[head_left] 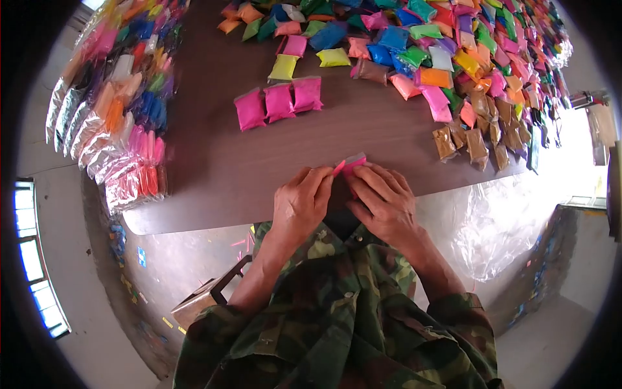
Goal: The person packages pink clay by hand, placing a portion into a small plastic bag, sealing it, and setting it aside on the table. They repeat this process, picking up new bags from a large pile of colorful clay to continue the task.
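Near the table's front edge, my right hand [383, 198] has its fingers closed over a magenta packet [354, 161], whose clear top edge sticks out past the fingertips. My left hand [303, 198] is beside it, thumb and forefinger pinching a small light-pink strip [339, 168] that touches or nearly touches the packet. What the strip is, I cannot make out. Farther up the table lie three magenta packets side by side: a left one [249, 109], a middle one [279, 102] and a right one [307, 94].
A large heap of small packets in many colours [395, 39] covers the table's back and right, with brown packets [477, 148] at its near edge. Clear bags of coloured pieces [133, 155] stack up at the left. Clear plastic film [489, 227] hangs below the right edge; a stool [201, 299] stands below left.
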`<action>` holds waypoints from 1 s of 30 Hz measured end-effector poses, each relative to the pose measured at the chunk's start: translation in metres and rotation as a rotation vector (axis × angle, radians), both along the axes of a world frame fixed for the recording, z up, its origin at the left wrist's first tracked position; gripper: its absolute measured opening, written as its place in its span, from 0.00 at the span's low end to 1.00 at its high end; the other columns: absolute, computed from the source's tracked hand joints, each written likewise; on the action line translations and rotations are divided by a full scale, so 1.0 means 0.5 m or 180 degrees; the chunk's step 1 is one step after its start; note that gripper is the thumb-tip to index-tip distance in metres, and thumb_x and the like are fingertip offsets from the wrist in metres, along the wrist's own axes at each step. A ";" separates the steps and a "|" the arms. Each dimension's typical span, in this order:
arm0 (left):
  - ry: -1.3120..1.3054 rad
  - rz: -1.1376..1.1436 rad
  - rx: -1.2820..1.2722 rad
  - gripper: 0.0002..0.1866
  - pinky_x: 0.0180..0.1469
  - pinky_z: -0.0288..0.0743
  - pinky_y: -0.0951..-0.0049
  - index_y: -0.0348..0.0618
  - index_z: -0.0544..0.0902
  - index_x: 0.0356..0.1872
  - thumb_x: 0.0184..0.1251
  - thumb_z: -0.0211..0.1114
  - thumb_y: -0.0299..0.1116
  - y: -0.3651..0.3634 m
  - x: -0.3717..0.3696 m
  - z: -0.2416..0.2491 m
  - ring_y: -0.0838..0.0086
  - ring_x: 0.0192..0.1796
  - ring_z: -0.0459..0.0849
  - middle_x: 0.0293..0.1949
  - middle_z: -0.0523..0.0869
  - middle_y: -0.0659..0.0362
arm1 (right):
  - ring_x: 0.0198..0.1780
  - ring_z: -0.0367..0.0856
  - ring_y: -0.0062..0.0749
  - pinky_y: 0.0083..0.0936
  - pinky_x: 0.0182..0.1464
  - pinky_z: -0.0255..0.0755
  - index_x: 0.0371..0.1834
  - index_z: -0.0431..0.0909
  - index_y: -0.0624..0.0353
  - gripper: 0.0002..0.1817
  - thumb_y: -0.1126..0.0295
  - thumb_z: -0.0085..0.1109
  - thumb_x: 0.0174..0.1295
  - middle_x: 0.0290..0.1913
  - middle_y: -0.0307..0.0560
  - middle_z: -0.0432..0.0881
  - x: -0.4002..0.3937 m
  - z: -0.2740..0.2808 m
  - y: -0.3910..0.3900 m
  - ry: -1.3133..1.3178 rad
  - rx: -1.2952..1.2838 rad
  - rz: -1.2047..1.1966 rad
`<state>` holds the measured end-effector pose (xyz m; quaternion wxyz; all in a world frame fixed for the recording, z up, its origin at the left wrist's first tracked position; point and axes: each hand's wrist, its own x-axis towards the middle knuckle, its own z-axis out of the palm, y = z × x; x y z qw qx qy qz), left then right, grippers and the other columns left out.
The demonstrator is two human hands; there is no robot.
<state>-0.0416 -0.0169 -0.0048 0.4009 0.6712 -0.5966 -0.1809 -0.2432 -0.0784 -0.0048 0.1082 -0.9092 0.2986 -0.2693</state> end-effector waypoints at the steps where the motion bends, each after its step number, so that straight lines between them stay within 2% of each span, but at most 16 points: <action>1: 0.0001 0.0010 0.0013 0.06 0.39 0.82 0.62 0.37 0.88 0.47 0.73 0.71 0.24 -0.005 -0.001 0.001 0.54 0.36 0.91 0.38 0.90 0.48 | 0.68 0.81 0.40 0.46 0.66 0.76 0.59 0.85 0.54 0.27 0.65 0.78 0.54 0.66 0.41 0.81 0.001 -0.001 0.000 -0.0012 -0.0017 -0.0043; 5: 0.0133 0.0024 0.0011 0.04 0.38 0.82 0.64 0.37 0.89 0.43 0.72 0.72 0.25 -0.023 -0.002 0.009 0.57 0.34 0.90 0.36 0.91 0.48 | 0.68 0.81 0.40 0.46 0.64 0.76 0.56 0.86 0.53 0.23 0.65 0.76 0.56 0.64 0.40 0.83 0.007 -0.008 0.000 -0.0097 -0.0050 -0.0182; 8: 0.0353 -0.0027 0.0108 0.05 0.36 0.81 0.56 0.41 0.89 0.40 0.70 0.73 0.30 -0.032 -0.001 0.013 0.51 0.34 0.89 0.34 0.90 0.50 | 0.66 0.83 0.41 0.44 0.63 0.75 0.55 0.87 0.53 0.22 0.66 0.75 0.55 0.61 0.40 0.85 0.010 -0.019 0.000 -0.0255 -0.0052 -0.0233; 11: -0.0155 -0.0067 0.0227 0.04 0.35 0.80 0.64 0.38 0.88 0.39 0.69 0.74 0.27 -0.040 0.011 0.009 0.58 0.33 0.90 0.34 0.91 0.49 | 0.64 0.85 0.41 0.44 0.63 0.75 0.54 0.87 0.52 0.21 0.66 0.74 0.55 0.60 0.41 0.86 0.016 -0.035 -0.001 -0.0441 -0.0083 -0.0266; 17: -0.0956 -0.0131 0.0188 0.04 0.36 0.80 0.60 0.39 0.87 0.37 0.70 0.73 0.27 -0.066 0.037 0.016 0.55 0.33 0.90 0.33 0.90 0.50 | 0.61 0.85 0.40 0.42 0.62 0.75 0.53 0.87 0.52 0.19 0.64 0.72 0.57 0.59 0.40 0.86 0.018 -0.032 -0.007 -0.0553 -0.0115 -0.0298; 20: -0.0796 -0.0041 0.0343 0.03 0.36 0.80 0.59 0.40 0.87 0.38 0.70 0.72 0.28 -0.089 0.052 0.037 0.54 0.33 0.89 0.32 0.89 0.51 | 0.61 0.86 0.39 0.41 0.61 0.75 0.52 0.87 0.52 0.19 0.64 0.72 0.57 0.58 0.40 0.86 0.017 -0.035 -0.005 -0.0637 -0.0118 -0.0319; 23: -0.0241 -0.0360 0.0182 0.04 0.38 0.81 0.58 0.40 0.87 0.38 0.70 0.72 0.28 -0.094 0.019 0.047 0.53 0.35 0.89 0.32 0.89 0.51 | 0.60 0.86 0.38 0.40 0.59 0.75 0.52 0.87 0.51 0.20 0.66 0.73 0.54 0.57 0.38 0.86 0.019 -0.038 -0.004 -0.0692 -0.0156 -0.0364; 30: -0.0996 -0.0722 0.0047 0.05 0.39 0.81 0.55 0.41 0.86 0.37 0.71 0.72 0.31 -0.140 0.004 0.022 0.53 0.36 0.89 0.32 0.89 0.52 | 0.58 0.87 0.37 0.38 0.56 0.76 0.49 0.87 0.51 0.19 0.68 0.74 0.51 0.55 0.37 0.87 0.022 -0.040 -0.007 -0.0812 -0.0251 -0.0393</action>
